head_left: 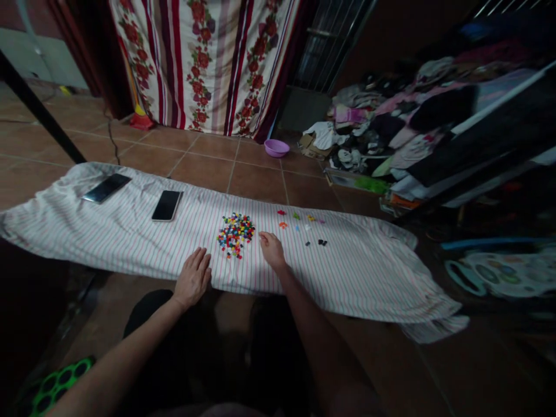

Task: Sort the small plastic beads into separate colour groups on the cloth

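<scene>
A pile of small multicoloured pieces (237, 231), like beads or tiny blocks, lies on the striped cloth. To its right are several little groups sorted by colour: red pieces (281, 212), green pieces (296, 215), yellow pieces (310, 218), orange pieces (283, 225) and black pieces (322, 242), with pink, blue, white and grey ones among them. My right hand (271, 250) is just right of the pile, thumb and fingertips pinched together; whatever is between them is too small to tell. My left hand (193, 277) rests flat on the cloth's near edge, left of the pile, fingers stretched out.
The striped cloth (130, 231) covers a long low surface. Two phones, a dark phone (107, 188) and a black-screened phone (167, 205), lie on its left part. Beyond are a purple basin (277, 148) on the tiled floor, a flowered curtain (204, 63) and heaped clothes (391, 121).
</scene>
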Available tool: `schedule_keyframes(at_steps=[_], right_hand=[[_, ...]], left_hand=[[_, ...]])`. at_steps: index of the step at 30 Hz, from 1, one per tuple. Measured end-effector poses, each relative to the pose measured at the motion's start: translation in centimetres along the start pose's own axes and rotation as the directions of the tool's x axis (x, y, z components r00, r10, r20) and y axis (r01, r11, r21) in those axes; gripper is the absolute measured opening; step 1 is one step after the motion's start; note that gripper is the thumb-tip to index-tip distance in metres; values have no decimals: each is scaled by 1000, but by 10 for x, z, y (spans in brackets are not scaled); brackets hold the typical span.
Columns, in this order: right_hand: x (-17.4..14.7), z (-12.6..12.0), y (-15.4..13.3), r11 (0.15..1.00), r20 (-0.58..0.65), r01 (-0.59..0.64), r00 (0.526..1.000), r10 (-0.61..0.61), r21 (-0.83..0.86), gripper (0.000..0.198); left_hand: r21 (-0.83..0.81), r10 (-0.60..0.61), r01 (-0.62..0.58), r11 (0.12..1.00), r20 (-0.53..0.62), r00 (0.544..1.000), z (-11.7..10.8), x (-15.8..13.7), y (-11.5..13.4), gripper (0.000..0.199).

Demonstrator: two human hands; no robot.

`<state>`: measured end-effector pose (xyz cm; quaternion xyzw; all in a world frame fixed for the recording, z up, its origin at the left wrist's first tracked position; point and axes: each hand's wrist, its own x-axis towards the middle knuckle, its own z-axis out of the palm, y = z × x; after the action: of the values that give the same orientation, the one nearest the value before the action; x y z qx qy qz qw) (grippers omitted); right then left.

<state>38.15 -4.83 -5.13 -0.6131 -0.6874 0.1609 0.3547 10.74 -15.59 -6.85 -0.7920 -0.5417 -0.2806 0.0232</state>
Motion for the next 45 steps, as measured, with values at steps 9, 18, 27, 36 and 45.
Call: schedule_keyframes(at_steps=[9, 18, 27, 36, 45], right_hand=[[-6, -3, -8, 996, 15, 65, 998, -64, -69, 30], [-12, -9, -5, 995, 80, 49, 996, -42, -89, 30], [-16, -4, -1, 994, 67, 22, 998, -15, -111, 30], [-25, 4, 10, 998, -21, 59, 998, -59, -18, 29], [-33, 7, 13, 991, -102, 60, 994, -48, 117, 25]], left_hand=[[27, -117, 118, 993, -42, 992, 12, 5, 20, 34], [85, -129, 133, 987, -51, 990, 11, 12, 22, 32], [189, -95, 83, 979, 58, 994, 16, 9, 14, 56], [229, -227, 204, 952, 77, 971, 42, 47, 34, 85], [210, -72, 45, 977, 122, 990, 52, 79, 40, 62]])
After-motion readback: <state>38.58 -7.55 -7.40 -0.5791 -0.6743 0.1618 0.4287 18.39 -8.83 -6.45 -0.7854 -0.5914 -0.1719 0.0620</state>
